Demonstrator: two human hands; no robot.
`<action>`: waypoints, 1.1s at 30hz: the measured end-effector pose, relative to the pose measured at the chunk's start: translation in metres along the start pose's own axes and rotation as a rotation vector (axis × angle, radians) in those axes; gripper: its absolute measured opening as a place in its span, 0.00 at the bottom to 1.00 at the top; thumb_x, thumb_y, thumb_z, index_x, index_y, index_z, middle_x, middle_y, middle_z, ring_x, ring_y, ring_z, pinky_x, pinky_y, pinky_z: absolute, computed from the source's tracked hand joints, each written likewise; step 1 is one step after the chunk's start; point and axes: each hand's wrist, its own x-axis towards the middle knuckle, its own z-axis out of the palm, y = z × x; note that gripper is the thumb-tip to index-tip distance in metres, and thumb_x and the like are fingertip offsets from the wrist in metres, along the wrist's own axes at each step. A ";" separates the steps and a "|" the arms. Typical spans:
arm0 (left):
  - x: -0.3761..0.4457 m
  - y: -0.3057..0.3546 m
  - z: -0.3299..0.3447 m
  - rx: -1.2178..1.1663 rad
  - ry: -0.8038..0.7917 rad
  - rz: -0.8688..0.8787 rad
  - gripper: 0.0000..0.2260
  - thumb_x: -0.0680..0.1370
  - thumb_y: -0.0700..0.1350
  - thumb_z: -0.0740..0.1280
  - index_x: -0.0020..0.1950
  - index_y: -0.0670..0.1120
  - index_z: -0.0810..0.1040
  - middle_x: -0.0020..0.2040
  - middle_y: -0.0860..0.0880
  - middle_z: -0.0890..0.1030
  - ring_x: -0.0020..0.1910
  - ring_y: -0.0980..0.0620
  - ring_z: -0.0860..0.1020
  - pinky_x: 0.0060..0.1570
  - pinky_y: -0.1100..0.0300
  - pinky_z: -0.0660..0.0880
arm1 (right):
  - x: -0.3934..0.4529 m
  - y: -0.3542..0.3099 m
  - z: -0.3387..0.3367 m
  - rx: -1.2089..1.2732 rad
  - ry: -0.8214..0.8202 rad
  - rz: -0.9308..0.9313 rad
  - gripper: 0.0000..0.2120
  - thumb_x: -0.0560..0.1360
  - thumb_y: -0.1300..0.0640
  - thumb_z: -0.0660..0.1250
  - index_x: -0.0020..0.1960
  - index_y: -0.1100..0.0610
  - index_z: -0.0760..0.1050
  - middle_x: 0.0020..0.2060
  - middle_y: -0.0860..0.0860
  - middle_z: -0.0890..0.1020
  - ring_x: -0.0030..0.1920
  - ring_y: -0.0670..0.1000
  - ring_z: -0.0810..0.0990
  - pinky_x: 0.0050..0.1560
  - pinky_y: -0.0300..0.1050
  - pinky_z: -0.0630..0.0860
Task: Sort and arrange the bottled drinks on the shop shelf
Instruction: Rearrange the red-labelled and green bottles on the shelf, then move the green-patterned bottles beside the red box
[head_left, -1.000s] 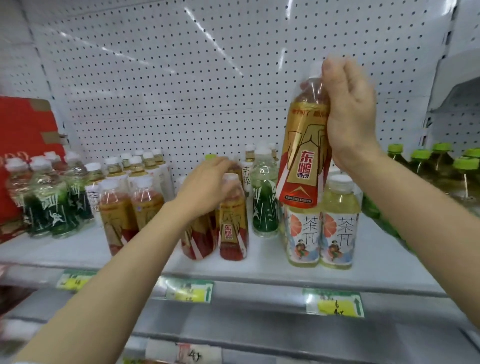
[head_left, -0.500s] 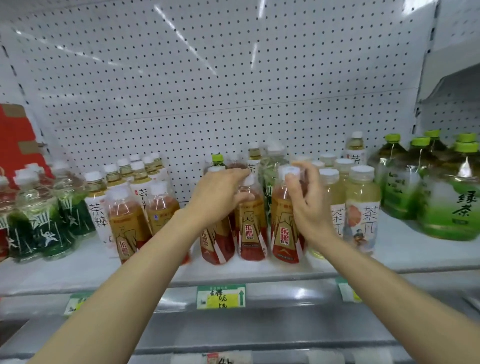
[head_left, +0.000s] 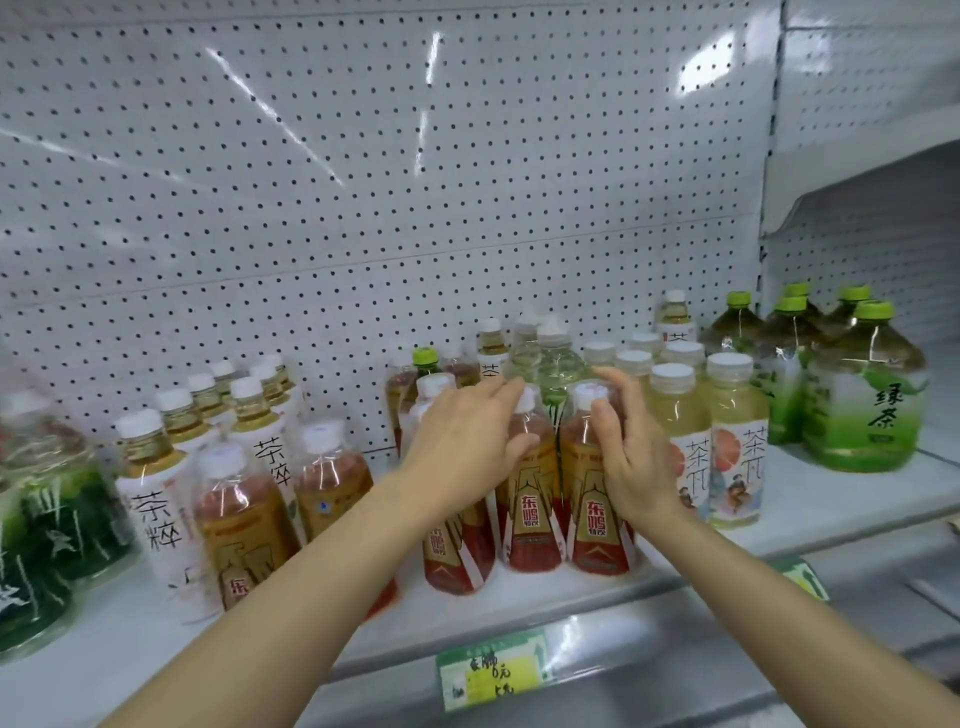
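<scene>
Since a second ago our right hand (head_left: 631, 457) has brought its red-and-gold bottle (head_left: 595, 499) down to the shelf (head_left: 831, 499), centre frame, fingers still curled round it. Our left hand (head_left: 462, 441) grips the neighbouring bottle (head_left: 530, 504), just left, touching it.

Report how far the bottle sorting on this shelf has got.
Done: three red-and-gold bottles stand together at the shelf front, and the pale tea bottles and big green tea bottles are grouped at the right.
In hand: the left hand and right hand grip two of those bottles.
Left: two red-and-gold strays stand further left among the white-label bottles.
</scene>
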 end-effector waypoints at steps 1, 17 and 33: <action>0.000 -0.001 0.000 -0.005 -0.007 0.008 0.27 0.80 0.58 0.63 0.76 0.48 0.66 0.72 0.51 0.72 0.66 0.50 0.74 0.66 0.51 0.69 | 0.000 0.003 0.001 -0.029 -0.001 -0.011 0.19 0.82 0.47 0.52 0.68 0.55 0.69 0.48 0.38 0.74 0.48 0.33 0.73 0.49 0.28 0.67; 0.040 -0.020 -0.037 -0.110 -0.185 -0.059 0.17 0.81 0.62 0.58 0.61 0.57 0.81 0.41 0.55 0.83 0.36 0.59 0.77 0.41 0.59 0.76 | 0.140 -0.020 0.003 -0.423 -0.515 0.339 0.31 0.71 0.44 0.75 0.67 0.59 0.72 0.58 0.52 0.80 0.58 0.54 0.79 0.60 0.52 0.77; 0.199 -0.061 0.046 -0.475 -0.378 -0.364 0.27 0.77 0.56 0.70 0.66 0.36 0.74 0.65 0.43 0.78 0.58 0.44 0.77 0.54 0.54 0.72 | 0.189 -0.041 -0.028 0.089 -0.226 0.421 0.21 0.66 0.61 0.80 0.56 0.57 0.78 0.51 0.51 0.84 0.54 0.52 0.82 0.58 0.52 0.79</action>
